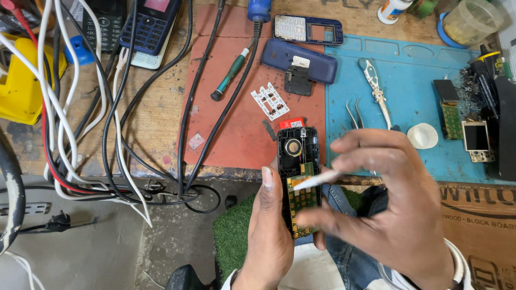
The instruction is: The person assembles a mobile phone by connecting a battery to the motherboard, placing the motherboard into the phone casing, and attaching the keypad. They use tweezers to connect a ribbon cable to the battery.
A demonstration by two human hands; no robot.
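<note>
We see the left hand (269,231) clasping an opened black phone body with a bare green circuit board (299,180) upright before us, while the right hand (395,207), just beside it, pinches a thin white stick (317,180) whose tip touches that board, above a blue work mat (408,102).

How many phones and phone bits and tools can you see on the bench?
Opened phone, in the left hand, with the right hand over it: 1
Whole keypad phones: 2
Blue phone shells: 2
Screwdrivers: 1
Tweezers: 1
Total: 7
</note>
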